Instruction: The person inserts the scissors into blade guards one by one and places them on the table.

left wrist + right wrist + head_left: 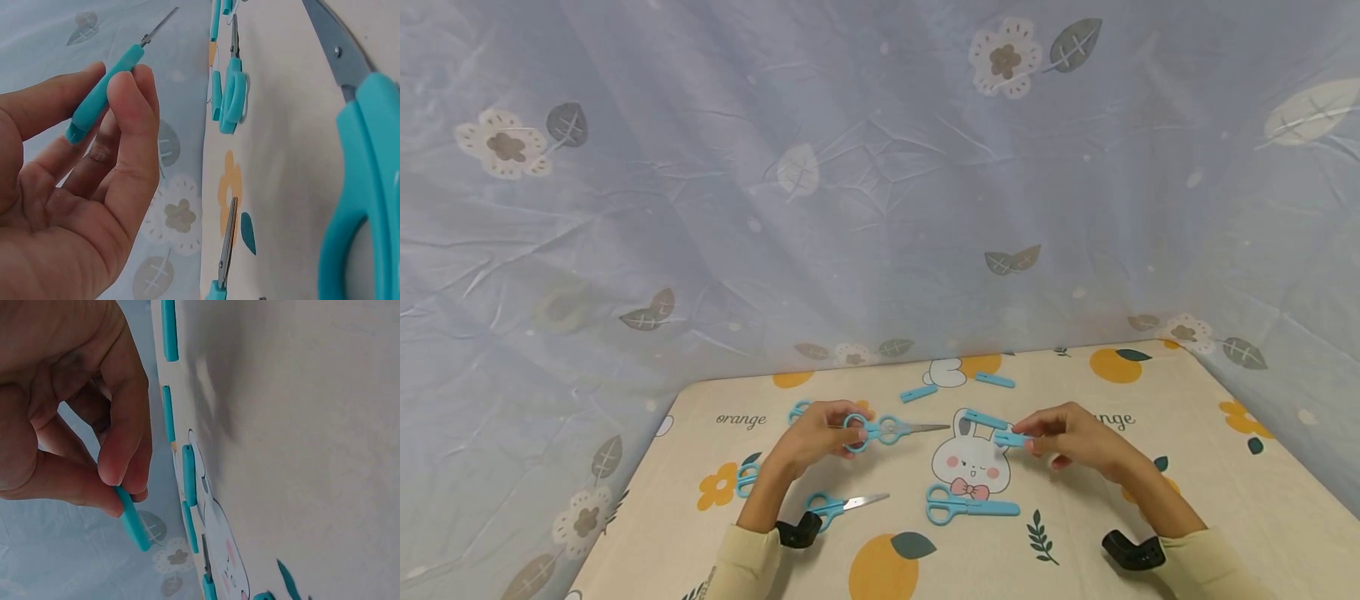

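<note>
My left hand (820, 432) pinches a pair of light-blue scissors (874, 431) by the handles above the table, the metal blades pointing right. In the left wrist view, thumb and fingers close on the blue handle (106, 94) and the narrow blade (164, 24) sticks out bare. My right hand (1071, 435) pinches a blue blade cover (1006, 439) between thumb and fingertips, a short way right of the blade tip. The right wrist view shows the far end of that cover (134, 524) jutting beyond the fingers.
Scissors in their cover (992, 507) lie at front centre. Bare-bladed scissors (863, 502) lie by my left wrist, with other scissors (747, 480) at the left, partly behind my arm. Loose covers (919, 393), (995, 380) and another cover (985, 418) lie farther back, before a hanging cloth (880, 208).
</note>
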Action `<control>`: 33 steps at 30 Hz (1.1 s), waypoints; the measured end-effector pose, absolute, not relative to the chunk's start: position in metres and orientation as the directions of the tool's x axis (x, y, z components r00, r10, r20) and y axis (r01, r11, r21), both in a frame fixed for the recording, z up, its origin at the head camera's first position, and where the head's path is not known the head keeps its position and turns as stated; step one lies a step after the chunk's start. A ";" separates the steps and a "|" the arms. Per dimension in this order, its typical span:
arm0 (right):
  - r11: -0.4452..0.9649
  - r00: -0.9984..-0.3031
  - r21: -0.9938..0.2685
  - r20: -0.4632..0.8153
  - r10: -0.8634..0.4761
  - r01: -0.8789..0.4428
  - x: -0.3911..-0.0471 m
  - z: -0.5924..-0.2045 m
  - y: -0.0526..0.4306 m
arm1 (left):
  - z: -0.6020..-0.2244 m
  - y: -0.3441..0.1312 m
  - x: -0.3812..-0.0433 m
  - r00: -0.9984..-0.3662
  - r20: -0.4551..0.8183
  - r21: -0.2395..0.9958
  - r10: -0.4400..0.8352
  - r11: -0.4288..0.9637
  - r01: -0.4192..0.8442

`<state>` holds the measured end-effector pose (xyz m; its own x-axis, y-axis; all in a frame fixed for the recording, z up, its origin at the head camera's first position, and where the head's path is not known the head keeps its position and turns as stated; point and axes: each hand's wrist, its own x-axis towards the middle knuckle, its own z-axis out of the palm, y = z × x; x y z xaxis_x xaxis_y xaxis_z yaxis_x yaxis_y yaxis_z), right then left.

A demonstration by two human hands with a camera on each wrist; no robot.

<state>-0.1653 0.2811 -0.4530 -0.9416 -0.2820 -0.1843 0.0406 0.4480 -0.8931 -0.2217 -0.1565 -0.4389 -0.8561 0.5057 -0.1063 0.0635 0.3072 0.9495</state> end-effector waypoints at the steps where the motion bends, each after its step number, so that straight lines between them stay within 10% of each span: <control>1: 0.439 -0.940 -0.898 -0.186 -0.285 0.045 -0.166 -0.453 0.281 | -0.439 -0.156 -0.222 -0.856 -0.103 0.950 0.507 0.306 0.067; 33: 0.352 -0.915 -0.936 -0.152 -0.373 0.012 -0.163 -0.450 0.273 | -0.441 -0.131 -0.214 -0.819 -0.108 0.962 0.564 0.267 0.057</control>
<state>-0.1628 0.2732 -0.4496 -0.9153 -0.3730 -0.1521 0.0119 0.3524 -0.9358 -0.2135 -0.1310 -0.4413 -0.8187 0.5640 -0.1079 0.0573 0.2673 0.9619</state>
